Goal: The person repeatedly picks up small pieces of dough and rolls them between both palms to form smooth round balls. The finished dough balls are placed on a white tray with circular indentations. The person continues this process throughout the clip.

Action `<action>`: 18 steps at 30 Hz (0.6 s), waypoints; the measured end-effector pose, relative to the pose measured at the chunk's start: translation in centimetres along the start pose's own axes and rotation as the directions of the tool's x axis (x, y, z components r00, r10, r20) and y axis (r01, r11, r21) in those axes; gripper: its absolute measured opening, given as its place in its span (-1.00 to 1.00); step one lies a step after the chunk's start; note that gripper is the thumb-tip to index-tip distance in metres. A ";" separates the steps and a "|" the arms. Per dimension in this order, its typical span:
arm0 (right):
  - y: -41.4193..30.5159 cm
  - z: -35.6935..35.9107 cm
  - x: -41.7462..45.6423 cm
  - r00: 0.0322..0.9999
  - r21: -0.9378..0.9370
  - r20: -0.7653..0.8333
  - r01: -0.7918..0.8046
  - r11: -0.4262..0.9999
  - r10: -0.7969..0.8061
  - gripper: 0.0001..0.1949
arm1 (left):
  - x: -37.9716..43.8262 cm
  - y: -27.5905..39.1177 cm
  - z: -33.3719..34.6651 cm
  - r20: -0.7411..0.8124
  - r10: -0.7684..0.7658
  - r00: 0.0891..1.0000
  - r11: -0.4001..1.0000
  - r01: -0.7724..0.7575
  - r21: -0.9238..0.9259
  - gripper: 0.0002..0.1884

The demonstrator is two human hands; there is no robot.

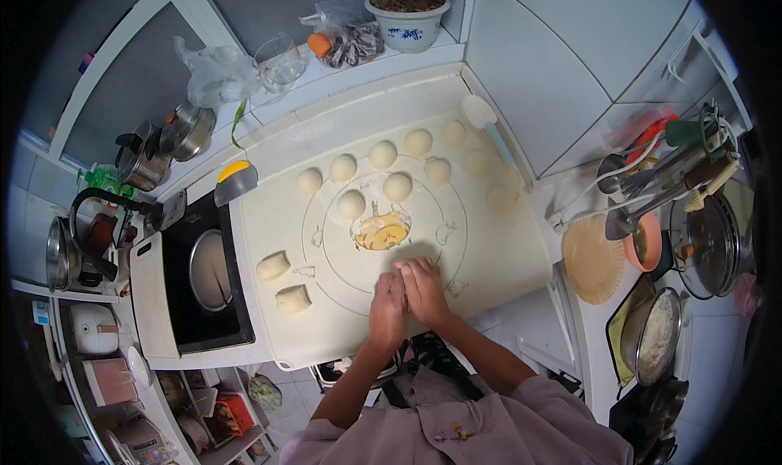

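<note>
My left hand [387,301] and my right hand [424,288] are pressed together, fingers curled, low over the near part of a cream kneading mat [501,251]. Whatever may lie under the palms is hidden. Beyond them, several smooth dough balls [397,187] sit in loose rows, a few set within the mat's printed rings. The nearest ball [351,204] rests just above a printed orange cartoon figure [382,229]. Two cut dough pieces, one upper [273,266] and one lower [293,300], lie apart at the mat's left side.
A dough scraper [236,184] lies at the mat's back-left corner, beside a black sink [208,336] with a metal basin [211,269]. A spatula [479,111] rests along the right wall edge. On the right counter are a paper liner [592,260] and a flour bowl [658,336].
</note>
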State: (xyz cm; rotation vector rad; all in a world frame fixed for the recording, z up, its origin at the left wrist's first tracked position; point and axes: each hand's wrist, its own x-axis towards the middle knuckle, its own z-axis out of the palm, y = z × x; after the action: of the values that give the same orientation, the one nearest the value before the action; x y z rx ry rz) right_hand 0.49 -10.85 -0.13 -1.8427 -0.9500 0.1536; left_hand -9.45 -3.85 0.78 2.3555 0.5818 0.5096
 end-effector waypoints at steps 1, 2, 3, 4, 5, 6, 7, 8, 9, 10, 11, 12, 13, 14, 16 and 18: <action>0.3 0.2 -0.8 1.000 -0.057 -0.009 0.014 0.998 -0.015 -0.78 | -0.6 0.0 0.2 0.021 -0.028 0.999 1.000 0.028 0.011 -0.63; 0.8 0.7 -1.7 0.999 -0.113 -0.017 0.028 0.993 -0.030 -0.77 | -1.3 -0.2 0.5 0.041 -0.057 0.997 0.998 0.056 0.023 -0.62; 0.9 0.9 -2.3 0.999 -0.169 -0.023 0.039 0.985 -0.043 -0.77 | -1.9 -0.4 0.7 0.062 -0.089 0.994 0.996 0.087 0.035 -0.61; 1.0 1.5 -2.4 1.000 -0.242 -0.006 0.024 0.970 -0.027 -0.79 | -1.8 -1.2 1.0 0.019 -0.064 0.998 0.998 0.064 -0.005 -0.60; 1.3 2.0 -2.2 1.000 -0.258 -0.013 0.009 0.966 -0.012 -0.79 | -1.6 -1.8 1.2 0.029 -0.075 0.997 0.997 0.076 -0.015 -0.61; 1.1 2.2 -1.3 1.000 -0.273 -0.022 -0.003 0.962 -0.003 -0.79 | -0.9 -2.1 1.0 0.036 -0.084 0.996 0.996 0.085 -0.024 -0.61; 1.0 2.4 -0.6 0.999 -0.288 -0.031 -0.015 0.958 0.006 -0.80 | -0.2 -2.3 0.8 0.042 -0.093 0.995 0.995 0.095 -0.032 -0.62; 1.1 2.5 0.1 1.000 -0.293 -0.003 -0.016 0.956 0.016 -0.80 | 0.5 -2.5 0.5 0.061 -0.112 0.992 0.993 0.114 -0.033 -0.62; 1.3 2.5 0.8 0.999 -0.303 0.023 -0.018 0.953 0.026 -0.80 | 1.3 -2.5 0.3 0.080 -0.127 0.989 0.991 0.131 -0.037 -0.62; 1.4 2.5 1.3 0.998 -0.313 0.049 -0.019 0.950 0.036 -0.80 | 1.8 -2.5 0.1 0.099 -0.143 0.985 0.988 0.147 -0.041 -0.63; 1.4 2.3 1.5 0.999 -0.235 0.044 -0.010 0.972 0.021 -0.81 | 2.0 -2.1 0.0 0.065 -0.137 0.988 0.990 0.140 -0.036 -0.62; 1.6 2.0 1.5 0.999 -0.161 0.038 -0.003 0.987 0.010 -0.81 | 2.0 -1.4 0.0 0.033 -0.131 0.991 0.991 0.132 -0.036 -0.61; 1.6 1.7 1.2 0.999 -0.079 0.040 0.004 0.997 0.000 -0.82 | 1.6 -0.7 -0.3 0.001 -0.135 0.991 0.990 0.135 -0.030 -0.60; 1.3 1.4 0.7 0.999 -0.066 0.048 0.019 0.998 -0.016 -0.81 | 0.9 -0.1 -0.5 0.005 -0.136 0.991 0.990 0.136 -0.040 -0.61; 0.6 0.7 -0.4 0.997 -0.043 0.060 0.048 0.998 -0.046 -0.80 | -0.6 0.8 -0.8 0.018 -0.135 0.991 0.989 0.136 -0.061 -0.61; 0.5 1.2 -1.6 0.999 -0.128 0.038 0.035 0.991 -0.031 -0.81 | -1.6 0.2 0.0 -0.060 -0.077 0.995 0.995 0.073 -0.064 -0.60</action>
State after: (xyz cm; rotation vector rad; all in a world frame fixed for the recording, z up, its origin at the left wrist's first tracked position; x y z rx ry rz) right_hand -0.94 -11.13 -1.64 -1.9468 -1.0359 0.1076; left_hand -10.75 -4.85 0.54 2.2573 0.6711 0.5612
